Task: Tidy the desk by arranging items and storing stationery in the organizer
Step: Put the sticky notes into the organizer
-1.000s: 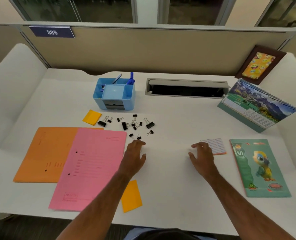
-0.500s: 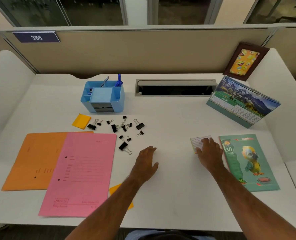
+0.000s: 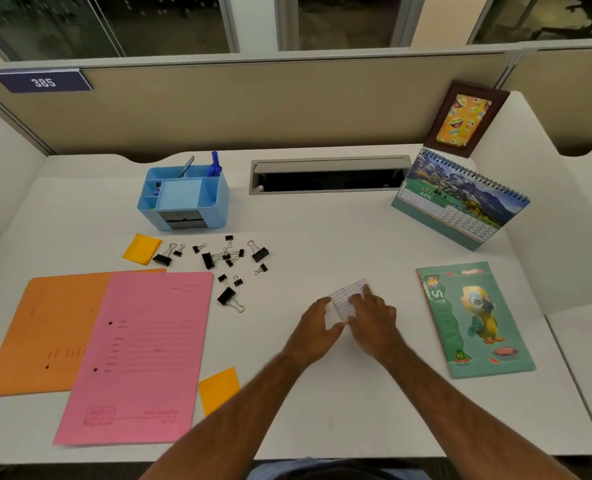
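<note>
A small white label pad [image 3: 345, 298] lies mid-desk between my two hands. My right hand [image 3: 374, 322] rests on it with its fingers laid over the pad's right half. My left hand [image 3: 317, 332] meets the pad's left edge, forefinger at the upper corner and thumb at the lower one, pinching it. The blue organizer [image 3: 215, 202] stands at the back left with pens [image 3: 215, 164] in its rear slot. Several black binder clips [image 3: 227, 258] are scattered in front of it, the biggest one [image 3: 228, 297] nearest the pink folder.
A pink folder [image 3: 138, 355] overlaps an orange folder [image 3: 41, 337] at the left. Two yellow sticky pads [image 3: 141, 248] [image 3: 218, 389] lie near them. A parrot notebook [image 3: 474, 318], desk calendar [image 3: 461, 202] and photo frame [image 3: 462, 119] occupy the right. A cable slot [image 3: 329, 178] opens at the back.
My right hand slid the label pad leftward, away from the notebook. My left hand moved right from near the clips and met the pad's left edge.
</note>
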`<state>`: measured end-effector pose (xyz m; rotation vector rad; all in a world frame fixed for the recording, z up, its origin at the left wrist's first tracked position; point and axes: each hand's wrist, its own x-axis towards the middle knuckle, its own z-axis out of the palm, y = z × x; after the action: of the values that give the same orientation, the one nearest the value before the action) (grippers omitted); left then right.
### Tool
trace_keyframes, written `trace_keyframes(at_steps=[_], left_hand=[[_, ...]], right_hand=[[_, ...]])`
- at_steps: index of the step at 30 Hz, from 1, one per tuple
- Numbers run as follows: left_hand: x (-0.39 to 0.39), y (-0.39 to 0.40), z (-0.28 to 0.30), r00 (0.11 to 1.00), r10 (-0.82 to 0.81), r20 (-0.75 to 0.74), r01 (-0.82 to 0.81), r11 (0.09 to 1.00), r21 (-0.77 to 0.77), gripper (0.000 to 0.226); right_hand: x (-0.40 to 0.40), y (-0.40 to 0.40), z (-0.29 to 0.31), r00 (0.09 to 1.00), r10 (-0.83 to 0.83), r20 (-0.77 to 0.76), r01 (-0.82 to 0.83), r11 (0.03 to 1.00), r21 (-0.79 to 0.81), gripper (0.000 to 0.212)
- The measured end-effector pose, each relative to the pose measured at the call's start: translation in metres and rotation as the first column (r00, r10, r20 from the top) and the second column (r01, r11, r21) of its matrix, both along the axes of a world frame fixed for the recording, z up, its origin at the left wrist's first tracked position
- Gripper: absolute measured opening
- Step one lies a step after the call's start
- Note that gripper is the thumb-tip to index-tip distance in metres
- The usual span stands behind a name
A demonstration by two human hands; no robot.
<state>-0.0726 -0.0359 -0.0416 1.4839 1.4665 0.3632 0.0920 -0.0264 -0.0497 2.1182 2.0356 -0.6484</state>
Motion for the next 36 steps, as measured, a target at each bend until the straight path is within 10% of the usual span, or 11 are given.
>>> trace_keyframes(at_steps=[15, 24, 36], left_hand=[[0.018, -0.012, 0.004, 0.979, 0.162, 0.121, -0.142, 0.977, -0.162, 0.068], [0.011, -0.011, 0.006, 0.967, 0.207, 0.147, -0.181, 0.968, -0.172, 0.060], [-0.035, 0.002, 0.007, 0.951, 0.230, 0.205, -0.229, 0.973, -0.024, 0.074]], right_hand=[[0.018, 0.002, -0.006, 0.935, -0.178, -0.308, 0.215, 0.972, 0.092, 0.049], [0.024, 0.018, -0.001, 0.428, -0.604, -0.672, 0.634, 0.731, -0.253, 0.046], [-0.002, 0.033, 0.018, 0.468, -0.495, -0.733, 0.527, 0.821, -0.218, 0.007]])
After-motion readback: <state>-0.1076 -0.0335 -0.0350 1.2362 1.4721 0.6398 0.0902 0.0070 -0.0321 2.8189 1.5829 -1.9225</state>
